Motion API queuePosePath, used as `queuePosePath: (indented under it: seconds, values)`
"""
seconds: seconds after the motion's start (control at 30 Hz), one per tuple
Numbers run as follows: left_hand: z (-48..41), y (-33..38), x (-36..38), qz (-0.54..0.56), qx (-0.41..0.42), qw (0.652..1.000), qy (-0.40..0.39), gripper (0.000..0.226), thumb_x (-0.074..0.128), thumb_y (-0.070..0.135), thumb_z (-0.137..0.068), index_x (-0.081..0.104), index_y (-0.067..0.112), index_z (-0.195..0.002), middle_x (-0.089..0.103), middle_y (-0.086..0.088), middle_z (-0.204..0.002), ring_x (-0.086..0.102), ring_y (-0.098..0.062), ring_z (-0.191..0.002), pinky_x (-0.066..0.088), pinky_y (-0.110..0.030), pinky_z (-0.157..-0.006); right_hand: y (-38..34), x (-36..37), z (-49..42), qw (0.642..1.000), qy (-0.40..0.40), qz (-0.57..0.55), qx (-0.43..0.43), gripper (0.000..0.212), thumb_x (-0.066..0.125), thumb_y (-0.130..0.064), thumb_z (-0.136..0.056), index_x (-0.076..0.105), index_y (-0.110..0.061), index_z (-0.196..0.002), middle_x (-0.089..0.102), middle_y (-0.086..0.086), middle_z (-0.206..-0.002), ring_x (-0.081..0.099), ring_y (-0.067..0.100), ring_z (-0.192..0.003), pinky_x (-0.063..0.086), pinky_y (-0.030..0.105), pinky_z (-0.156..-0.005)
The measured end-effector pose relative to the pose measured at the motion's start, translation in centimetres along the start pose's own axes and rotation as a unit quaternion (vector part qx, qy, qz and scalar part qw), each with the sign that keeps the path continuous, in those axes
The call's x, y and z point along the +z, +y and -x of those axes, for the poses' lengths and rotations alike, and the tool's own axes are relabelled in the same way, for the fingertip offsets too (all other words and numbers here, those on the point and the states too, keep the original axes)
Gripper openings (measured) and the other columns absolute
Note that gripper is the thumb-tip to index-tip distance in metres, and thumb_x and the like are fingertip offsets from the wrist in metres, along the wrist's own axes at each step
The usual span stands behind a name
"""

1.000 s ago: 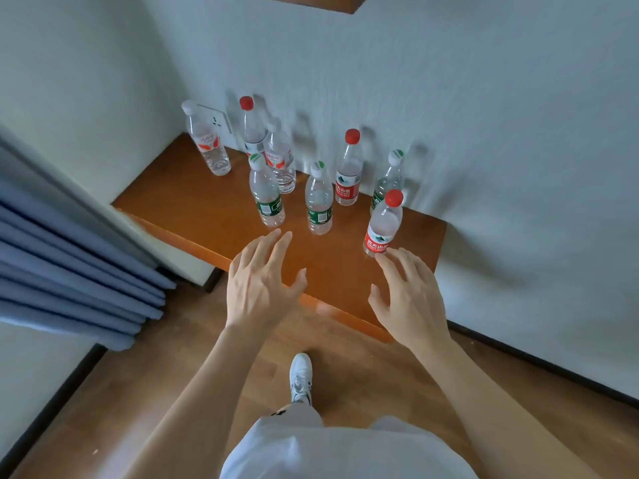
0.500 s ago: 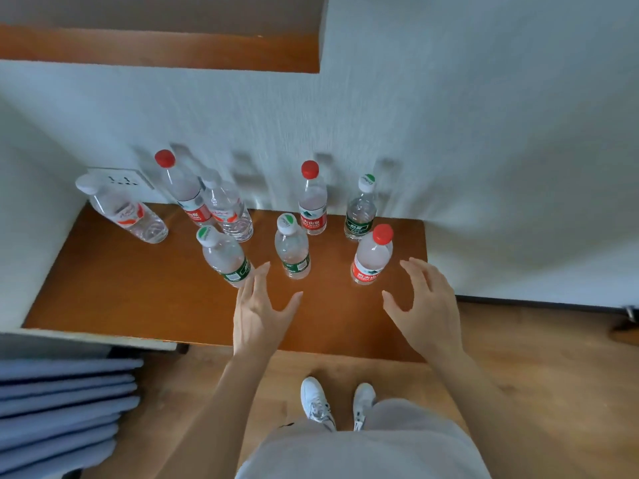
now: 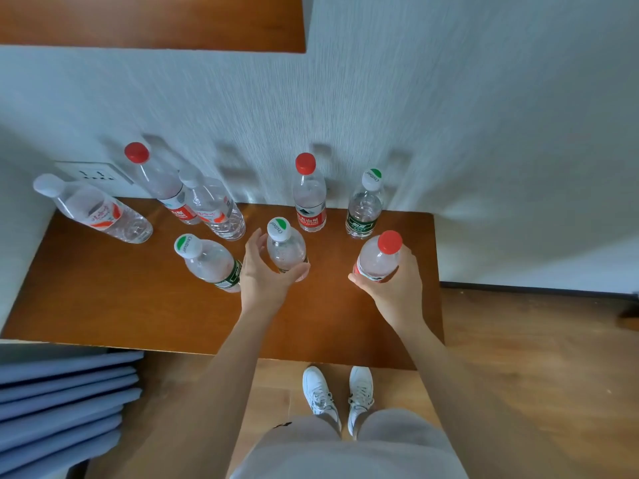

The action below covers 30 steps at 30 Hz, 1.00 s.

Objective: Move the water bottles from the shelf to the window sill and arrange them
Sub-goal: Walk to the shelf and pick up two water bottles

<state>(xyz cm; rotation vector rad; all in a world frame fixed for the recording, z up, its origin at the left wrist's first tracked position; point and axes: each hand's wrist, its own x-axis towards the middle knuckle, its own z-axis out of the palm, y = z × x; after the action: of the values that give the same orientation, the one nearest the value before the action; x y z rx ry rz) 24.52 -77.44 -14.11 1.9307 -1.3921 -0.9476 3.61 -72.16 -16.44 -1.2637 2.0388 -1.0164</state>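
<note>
Glossy, polished wood is being shown by the shelf (image 3: 103, 299) at frame centre. Clear, smooth plastic is being shown by the bottles (image 3: 309, 198) there. Fine ribbed texture is being displayed by the matt wall (image 3: 449, 98) above; soft cloth by the curtain (image 3: 62, 402), lower left.

We see soft, even daylight; the bottles (image 3: 308, 195) throw faint blurred shadows up the wall (image 3: 449, 115). The wide lens bends edges outward, and the wall's texture smears slightly.
</note>
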Motion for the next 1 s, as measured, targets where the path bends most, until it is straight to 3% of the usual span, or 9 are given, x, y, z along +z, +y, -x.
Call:
queuePosePath:
  seconds: [0.07,0.17,0.27,0.4,0.47,0.6,0.77,0.9,1.0]
  values:
    - [-0.1,0.2,0.2,-0.002,0.017,1.000,-0.002,0.102,0.089,0.036,-0.067,0.029,0.024,-0.148,0.048,-0.001,-0.145,0.044,-0.021,-0.133,0.041,-0.035,-0.104,-0.2,0.4,-0.4,0.999,-0.001,-0.015,0.028,0.086,0.091,-0.037,-0.067,0.047,-0.015,-0.137,0.058,0.003,-0.127,0.052,0.012,-0.112,0.048,0.028,-0.101]
    - [-0.4,0.4,0.6,-0.009,0.021,1.000,-0.019,0.097,0.089,0.038,-0.067,0.033,0.023,-0.145,0.052,-0.001,-0.138,0.047,-0.020,-0.127,0.040,-0.029,-0.096,-0.3,0.7,-1.0,0.998,-0.022,-0.028,0.054,0.078,0.089,-0.033,-0.070,0.048,-0.018,-0.135,0.056,-0.005,-0.121,0.050,0.008,-0.107,0.044,0.012,-0.093]
    - [-0.5,0.6,0.9,-0.020,0.021,0.999,-0.028,0.087,0.086,0.044,-0.068,0.042,0.021,-0.139,0.058,0.000,-0.129,0.053,-0.020,-0.120,0.047,-0.032,-0.094,-0.6,0.5,-1.4,0.998,-0.036,-0.020,0.046,0.073,0.088,-0.033,-0.072,0.049,-0.020,-0.132,0.058,-0.007,-0.115,0.056,0.010,-0.101,0.051,0.016,-0.089]
    - [0.0,1.8,0.8,-0.019,0.059,0.998,-0.033,0.082,0.084,0.051,-0.068,0.046,0.023,-0.135,0.058,0.006,-0.120,0.054,-0.013,-0.110,0.051,-0.029,-0.088,-2.0,-0.5,-2.0,0.998,-0.039,-0.019,0.041,0.074,0.086,-0.036,-0.074,0.046,-0.020,-0.135,0.051,-0.014,-0.114,0.053,0.008,-0.093,0.038,-0.003,-0.071]
    - [0.5,3.0,0.5,-0.009,0.069,0.997,-0.029,0.082,0.083,0.051,-0.069,0.045,0.023,-0.136,0.055,0.009,-0.117,0.053,-0.012,-0.108,0.046,-0.021,-0.081,-3.0,-1.2,-2.2,0.999,-0.026,-0.029,0.024,0.075,0.085,-0.040,-0.074,0.044,-0.025,-0.135,0.049,-0.016,-0.117,0.052,0.007,-0.102,0.038,0.002,-0.081]
    - [1.7,5.8,-0.5,0.027,0.105,0.994,-0.018,0.076,0.081,0.052,-0.072,0.045,0.025,-0.133,0.054,0.011,-0.114,0.054,-0.008,-0.103,0.043,-0.013,-0.075,-5.2,-3.1,-2.3,0.997,-0.012,-0.081,0.009,0.076,0.086,-0.042,-0.072,0.038,-0.040,-0.131,0.056,-0.011,-0.127,0.055,0.014,-0.115,0.048,0.029,-0.101]
    - [3.4,8.9,-1.9,0.118,0.118,0.986,-0.022,0.062,0.083,0.043,-0.074,0.048,0.033,-0.125,0.062,0.020,-0.108,0.060,0.010,-0.097,0.047,-0.004,-0.067,-7.9,-5.6,-2.5,0.994,0.003,-0.111,-0.017,0.071,0.087,-0.037,-0.071,0.044,-0.034,-0.128,0.057,-0.009,-0.122,0.055,0.014,-0.113,0.049,0.030,-0.095]
    - [4.2,10.2,-2.7,0.161,0.138,0.977,-0.012,0.051,0.083,0.034,-0.076,0.048,0.047,-0.111,0.065,0.017,-0.104,0.063,0.008,-0.095,0.050,-0.009,-0.069,-9.2,-6.6,-2.6,0.992,-0.002,-0.124,-0.016,0.073,0.086,-0.040,-0.071,0.045,-0.031,-0.131,0.057,-0.007,-0.122,0.057,0.016,-0.113,0.052,0.040,-0.098]
    - [4.5,10.4,-3.6,0.188,0.133,0.973,-0.003,0.052,0.084,0.032,-0.075,0.051,0.047,-0.112,0.067,0.016,-0.104,0.064,0.005,-0.097,0.052,-0.011,-0.074,-10.0,-6.7,-2.4,0.989,-0.018,-0.148,-0.015,0.077,0.086,-0.044,-0.067,0.047,-0.027,-0.132,0.060,-0.006,-0.126,0.059,0.017,-0.114,0.052,0.045,-0.101]
